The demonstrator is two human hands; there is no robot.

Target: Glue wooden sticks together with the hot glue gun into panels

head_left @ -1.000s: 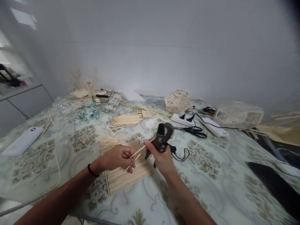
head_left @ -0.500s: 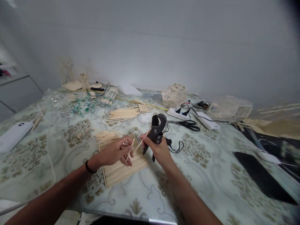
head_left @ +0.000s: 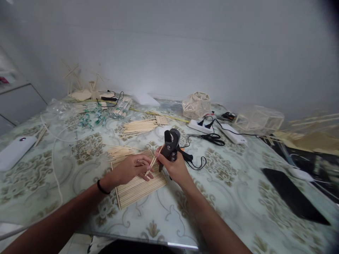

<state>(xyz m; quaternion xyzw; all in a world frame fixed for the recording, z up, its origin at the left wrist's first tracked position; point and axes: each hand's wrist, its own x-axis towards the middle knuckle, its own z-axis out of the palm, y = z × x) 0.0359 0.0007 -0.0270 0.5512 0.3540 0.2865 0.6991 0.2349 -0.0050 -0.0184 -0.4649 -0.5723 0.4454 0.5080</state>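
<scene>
My left hand (head_left: 136,170) pinches a thin wooden stick (head_left: 149,169) with thumb and fingers. In my right hand (head_left: 177,168) is a black hand cutter (head_left: 168,146) with a curved jaw pointing up. The right thumb and forefinger also grip the upper end of a thin stick close beside the left hand's one, so the two sticks lie together between my hands. Under both hands is a flat panel of wooden sticks laid side by side (head_left: 140,192), with a crosswise stick along its left edge. Part of the panel is hidden by my left hand.
Loose sticks (head_left: 120,152) lie just behind the panel, with another stick bundle (head_left: 139,126) farther back. A black-handled tool with a cord (head_left: 186,155), a power strip (head_left: 200,126) and a stick-frame model (head_left: 196,105) are to the right. A white power bank (head_left: 16,151) lies left.
My right hand and the cutter have moved slightly left, toward my left hand. The two sticks, earlier crossing at an angle, now lie alongside each other.
</scene>
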